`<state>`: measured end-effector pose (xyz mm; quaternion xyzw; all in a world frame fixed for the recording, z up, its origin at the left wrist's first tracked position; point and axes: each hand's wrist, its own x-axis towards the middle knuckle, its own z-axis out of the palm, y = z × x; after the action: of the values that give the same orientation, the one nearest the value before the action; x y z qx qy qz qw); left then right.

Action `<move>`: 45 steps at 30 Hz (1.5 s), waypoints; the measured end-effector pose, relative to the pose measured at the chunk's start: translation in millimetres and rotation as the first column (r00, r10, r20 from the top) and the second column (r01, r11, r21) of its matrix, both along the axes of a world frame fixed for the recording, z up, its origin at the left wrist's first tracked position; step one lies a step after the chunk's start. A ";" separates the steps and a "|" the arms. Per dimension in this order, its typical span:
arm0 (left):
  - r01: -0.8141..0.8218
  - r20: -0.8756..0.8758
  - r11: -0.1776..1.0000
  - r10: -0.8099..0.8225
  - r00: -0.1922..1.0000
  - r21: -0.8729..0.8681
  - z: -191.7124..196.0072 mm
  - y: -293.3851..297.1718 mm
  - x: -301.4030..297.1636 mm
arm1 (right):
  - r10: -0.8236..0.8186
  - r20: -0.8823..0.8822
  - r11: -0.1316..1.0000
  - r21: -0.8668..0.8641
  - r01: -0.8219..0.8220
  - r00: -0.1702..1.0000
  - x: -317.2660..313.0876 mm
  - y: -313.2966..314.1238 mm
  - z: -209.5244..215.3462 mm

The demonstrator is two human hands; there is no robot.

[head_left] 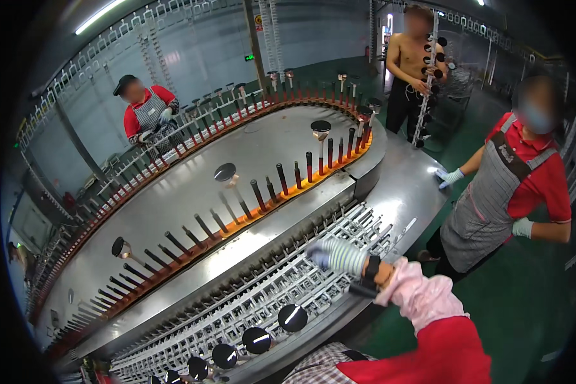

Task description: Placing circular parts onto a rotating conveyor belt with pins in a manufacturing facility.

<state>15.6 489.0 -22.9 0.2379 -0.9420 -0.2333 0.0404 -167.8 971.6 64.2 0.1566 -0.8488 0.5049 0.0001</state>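
My right hand (338, 256), in a striped knit glove, is over the right part of a stack of silver metal racks (256, 291). Motion smears its fingers, so whether they hold a rack I cannot make out. A pink oversleeve and red sleeve cover this arm. Nearest me, a row of glossy black round caps (292, 317) runs along the stack's front edge. Beyond the racks, an oval conveyor line (240, 224) carries upright dark spindles (281, 178); a few bear black round caps (320, 130) on pale stems. My left hand is outside the picture.
At the right stands a co-worker in a grey apron (477, 192), one gloved hand by the table edge. Behind, a bare-chested person (406, 70) holds a rack of black caps (425, 83). Across the conveyor, another co-worker (148, 115) handles racks. Chain hangers (102, 48) run overhead.
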 end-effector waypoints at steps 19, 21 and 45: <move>-0.201 0.246 0.976 0.214 0.945 -0.079 -22.3 3.7 10.5 | -0.504 0.171 0.729 -0.441 0.523 0.846 -222.2 70.9 50.0; -0.214 0.178 0.971 0.230 0.957 -0.108 -73.8 -26.1 12.4 | -0.329 0.113 0.713 -0.621 0.325 0.937 -180.3 67.6 77.9; 0.083 -0.010 0.989 -0.082 0.997 0.119 -4.8 5.2 -21.1 | -0.064 0.057 0.992 0.112 0.057 0.996 77.3 4.5 -111.0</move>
<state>-5.5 494.3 -27.7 0.2002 -0.9352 -0.2914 0.0190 -90.5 976.0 -46.8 0.1151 -0.8795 0.4614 -0.0191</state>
